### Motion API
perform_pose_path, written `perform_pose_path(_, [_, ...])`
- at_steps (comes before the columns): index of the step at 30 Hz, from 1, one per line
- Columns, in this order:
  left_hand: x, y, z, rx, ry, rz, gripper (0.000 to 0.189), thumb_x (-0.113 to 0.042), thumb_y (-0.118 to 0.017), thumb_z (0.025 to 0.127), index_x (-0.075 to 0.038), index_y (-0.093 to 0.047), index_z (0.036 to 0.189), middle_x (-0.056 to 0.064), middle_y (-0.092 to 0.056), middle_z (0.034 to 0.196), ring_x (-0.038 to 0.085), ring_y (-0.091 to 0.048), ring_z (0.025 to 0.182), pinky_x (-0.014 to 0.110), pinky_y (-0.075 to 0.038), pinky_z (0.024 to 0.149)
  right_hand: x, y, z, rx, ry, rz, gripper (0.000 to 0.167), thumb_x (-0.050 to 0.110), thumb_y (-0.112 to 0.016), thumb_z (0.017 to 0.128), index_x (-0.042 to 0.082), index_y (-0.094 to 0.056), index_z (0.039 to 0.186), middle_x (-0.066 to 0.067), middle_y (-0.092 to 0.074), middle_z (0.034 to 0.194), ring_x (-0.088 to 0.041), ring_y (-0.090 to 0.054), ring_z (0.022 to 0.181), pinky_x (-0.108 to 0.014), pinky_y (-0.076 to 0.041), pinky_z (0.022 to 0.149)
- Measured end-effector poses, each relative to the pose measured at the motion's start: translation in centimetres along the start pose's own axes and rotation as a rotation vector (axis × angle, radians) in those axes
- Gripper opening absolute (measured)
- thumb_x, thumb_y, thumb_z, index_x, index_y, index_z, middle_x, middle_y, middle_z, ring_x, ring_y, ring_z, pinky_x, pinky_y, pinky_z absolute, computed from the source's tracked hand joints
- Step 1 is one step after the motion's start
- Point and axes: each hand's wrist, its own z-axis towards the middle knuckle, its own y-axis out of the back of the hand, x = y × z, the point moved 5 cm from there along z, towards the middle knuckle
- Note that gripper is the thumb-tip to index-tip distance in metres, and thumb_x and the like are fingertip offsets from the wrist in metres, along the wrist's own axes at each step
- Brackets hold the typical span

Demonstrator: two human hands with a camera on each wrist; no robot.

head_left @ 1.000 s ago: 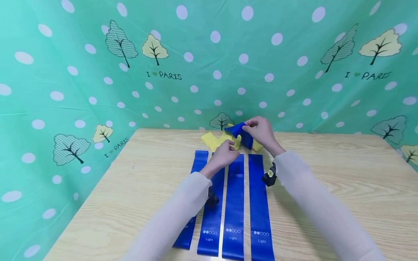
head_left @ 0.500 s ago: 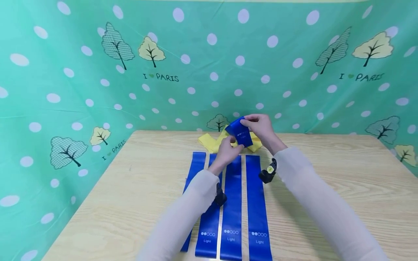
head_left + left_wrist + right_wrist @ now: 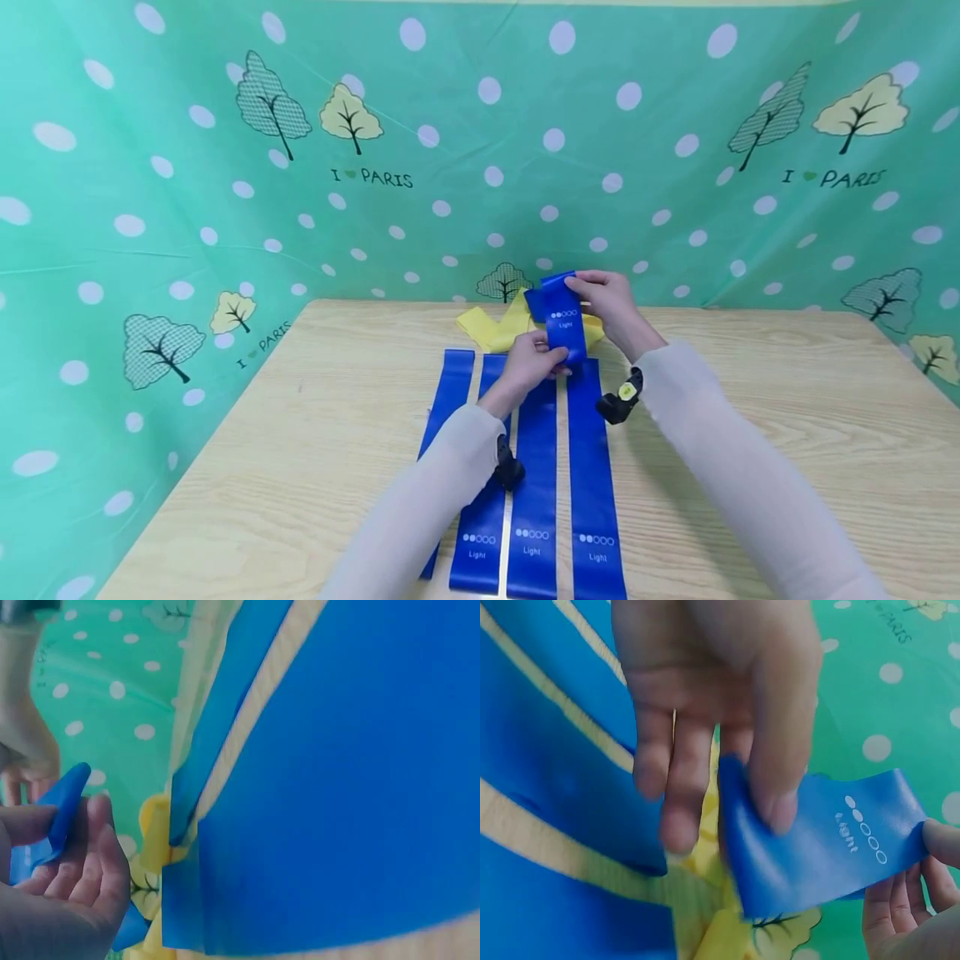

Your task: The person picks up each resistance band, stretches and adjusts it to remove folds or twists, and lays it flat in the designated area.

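A blue resistance band (image 3: 565, 323) marked "Light" hangs between my two hands above the far end of the table. My right hand (image 3: 613, 307) pinches its upper edge between thumb and finger. Lower down, my left hand (image 3: 529, 365) grips the other end, with the thumb in front and the fingers behind. In the right wrist view the band (image 3: 832, 832) is stretched flat with its print readable. Flat on the table below lie several more blue bands (image 3: 534, 467), side by side, partly hidden by my left arm. Behind the held band lie crumpled yellow bands (image 3: 491, 329).
The wooden table (image 3: 765, 417) ends at a green dotted cloth (image 3: 420, 208) that hangs behind it. Bare wood shows left and right of the blue bands. A small black camera (image 3: 621, 402) sits at my right wrist.
My left hand has moved up and right and taken hold of the band's lower end. The band, earlier folded over in my right hand, now hangs straight with its print facing me.
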Motion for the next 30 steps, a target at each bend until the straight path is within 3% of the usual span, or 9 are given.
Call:
perform_pose_path(4, [0.0,-0.4,-0.7,0.006,0.031,-0.064,0.02,-0.009,-0.056,0.095,0.004,-0.06,0.11,0.027,-0.069,0.099,0.024,-0.072,0.074,0.039,-0.058,0.078,-1.2,0.5,0.1,0.006,-0.055,0.004,0.045,0.021,-0.057,0.096,0.002,-0.049,0.136,-0.013,-0.055,0.13,-0.011,-0.059,0.09,-0.035,-0.052,0.094])
perform_pose_path(8, [-0.2,-0.4,-1.2,0.013,0.051,-0.091,0.031,-0.008,-0.056,0.095,0.005,-0.056,0.123,0.024,-0.07,0.098,0.021,-0.072,0.075,0.038,-0.058,0.079,-2.6,0.6,-0.2,0.046,-0.126,0.027,0.049,0.02,-0.054,0.097,0.002,-0.042,0.141,-0.016,-0.052,0.135,-0.007,-0.059,0.086,-0.022,-0.053,0.082])
perform_pose_path(13, [-0.8,-0.3,-1.5,0.021,0.053,-0.116,0.043,-0.006,-0.055,0.095,0.009,-0.044,0.135,0.024,-0.07,0.101,0.021,-0.073,0.077,0.041,-0.056,0.085,-4.8,0.6,-0.9,0.121,-0.198,0.079,0.049,0.021,-0.052,0.098,-0.002,-0.04,0.141,-0.005,-0.059,0.116,-0.002,-0.059,0.079,-0.014,-0.05,0.071])
perform_pose_path(18, [-0.9,0.0,-1.7,0.018,0.053,-0.125,0.032,-0.005,-0.054,0.096,0.009,-0.053,0.124,0.026,-0.069,0.101,0.02,-0.072,0.074,0.041,-0.055,0.085,-6.7,0.5,-2.4,0.211,-0.273,0.177,0.037,0.022,-0.046,0.101,0.001,-0.046,0.131,0.006,-0.059,0.097,0.0,-0.06,0.076,-0.015,-0.05,0.071])
perform_pose_path(23, [-0.9,0.3,-2.0,0.022,0.056,-0.12,0.028,-0.006,-0.055,0.096,0.008,-0.056,0.12,0.024,-0.07,0.098,0.014,-0.07,0.069,0.036,-0.058,0.08,-7.3,0.4,-4.2,0.311,-0.309,0.316,0.021,0.021,-0.037,0.103,0.006,-0.047,0.114,0.004,-0.068,0.083,-0.006,-0.067,0.075,-0.019,-0.055,0.074])
perform_pose_path(30, [-1.6,0.4,-2.5,0.002,0.025,-0.076,0.027,-0.007,-0.058,0.094,0.006,-0.059,0.118,0.022,-0.07,0.105,0.009,-0.065,0.071,0.027,-0.057,0.075,-7.3,-0.4,-7.3,0.463,-0.323,0.498,0.042,0.032,-0.021,0.105,0.0,-0.039,0.126,-0.007,-0.073,0.088,-0.017,-0.071,0.086,-0.031,-0.054,0.089])
